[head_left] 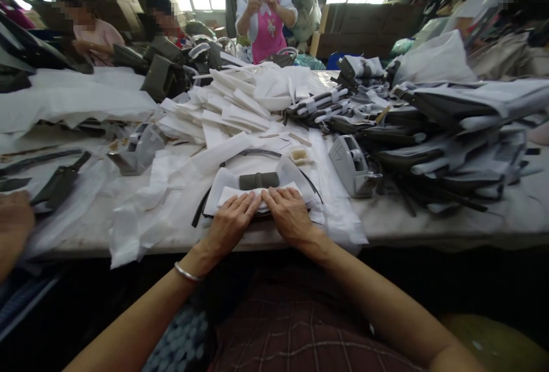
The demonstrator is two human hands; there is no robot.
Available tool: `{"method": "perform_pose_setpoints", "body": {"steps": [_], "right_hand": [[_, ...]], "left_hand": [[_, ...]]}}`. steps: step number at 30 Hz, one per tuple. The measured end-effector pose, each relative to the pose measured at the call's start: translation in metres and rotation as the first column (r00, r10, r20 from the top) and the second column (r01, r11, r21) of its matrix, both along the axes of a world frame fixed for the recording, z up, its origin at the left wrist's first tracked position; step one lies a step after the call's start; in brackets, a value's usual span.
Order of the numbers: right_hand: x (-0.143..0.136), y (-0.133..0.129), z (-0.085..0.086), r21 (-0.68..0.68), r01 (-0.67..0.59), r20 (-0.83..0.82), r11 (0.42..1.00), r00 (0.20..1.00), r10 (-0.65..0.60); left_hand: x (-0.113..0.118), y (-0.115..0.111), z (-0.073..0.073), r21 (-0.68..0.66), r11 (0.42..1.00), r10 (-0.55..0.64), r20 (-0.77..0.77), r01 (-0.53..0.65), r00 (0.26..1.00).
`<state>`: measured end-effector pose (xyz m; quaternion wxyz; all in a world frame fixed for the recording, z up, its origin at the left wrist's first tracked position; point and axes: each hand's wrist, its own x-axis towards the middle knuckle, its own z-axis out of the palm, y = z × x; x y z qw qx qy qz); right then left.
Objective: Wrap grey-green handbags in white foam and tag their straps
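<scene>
Hands: the left hand (231, 216) and right hand (291, 212) are being held flat, fingers extended and uncurled, clamped on nothing.
Folded white sheet: the sheet (230, 192) is being pressed onto the bag-like piece (288, 173), near the table's (394, 224) front edge.
Dark tab: the tab (258, 180) is being left exposed beyond the fingertips.
Risk: creasing or skewing is being invited by uneven pressure; snagging, by the loose strap (253, 152).
Margins: sideways room is being narrowed by loose wrap (131, 220) and the right-hand dispenser (351, 167); upward room is being left open.
</scene>
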<state>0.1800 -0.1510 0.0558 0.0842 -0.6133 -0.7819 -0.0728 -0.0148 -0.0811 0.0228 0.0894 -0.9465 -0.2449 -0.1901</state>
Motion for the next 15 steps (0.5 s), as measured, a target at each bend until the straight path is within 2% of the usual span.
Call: {"method": "perform_pose_setpoints", "body": {"steps": [3, 7, 10, 15], "right_hand": [[0.001, -0.002, -0.007, 0.045, -0.027, 0.002, 0.999, 1.000, 0.027], [0.008, 0.000, -0.011, 0.090, -0.124, 0.023, 0.988, 0.992, 0.123], [0.010, 0.000, -0.019, 0.151, -0.122, 0.002, 0.981, 0.992, 0.124], [0.011, -0.001, -0.031, 0.222, -0.121, -0.026, 0.968, 0.991, 0.130]], "left_hand": [[-0.004, -0.002, -0.014, 0.134, 0.991, 0.003, 0.035, -0.007, 0.999], [-0.003, -0.008, -0.021, 0.247, 0.968, 0.036, 0.052, -0.048, 0.998], [0.000, -0.018, -0.020, 0.290, 0.954, 0.073, -0.001, -0.069, 0.997], [0.008, -0.032, -0.009, 0.319, 0.939, 0.206, -0.220, -0.129, 0.953]]}}
